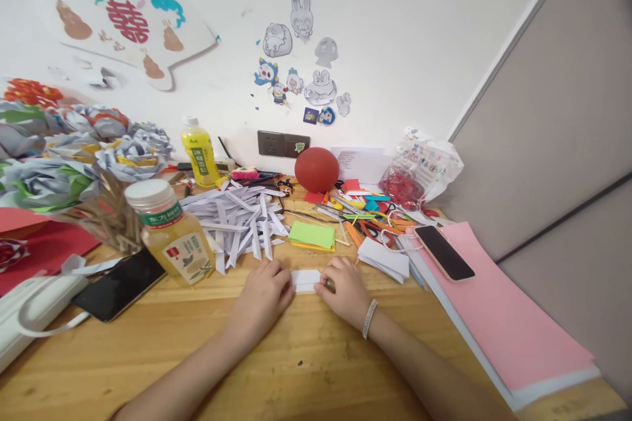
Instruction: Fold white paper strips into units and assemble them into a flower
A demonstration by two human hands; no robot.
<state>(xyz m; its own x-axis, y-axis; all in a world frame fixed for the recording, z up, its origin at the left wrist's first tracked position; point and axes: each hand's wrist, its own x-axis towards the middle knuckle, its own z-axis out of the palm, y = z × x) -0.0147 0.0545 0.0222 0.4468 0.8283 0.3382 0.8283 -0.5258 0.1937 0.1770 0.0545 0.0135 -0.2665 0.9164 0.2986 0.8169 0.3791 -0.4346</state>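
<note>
A small white paper strip [306, 281] with a crease along its length lies on the wooden table [296, 375] in front of me. My left hand [268, 287] grips its left end, fingers curled and pressed together. At the right end, my right hand [344, 287] pinches the paper between thumb and fingers; a beaded bracelet [369, 319] is on that wrist. Just beyond the hands sits a pad of green and yellow paper slips [312, 235]. A stack of white paper slips [384, 259] is right of my right hand. Folded white paper strips [241, 220] form a heap behind my left hand.
On the left stand a large drink bottle [170, 233], a yellow bottle [200, 152] and paper flowers [49, 177], with a black phone [121, 284] nearby. A red balloon [316, 170] sits behind. Pink paper [503, 316] with another phone [444, 252] lies right.
</note>
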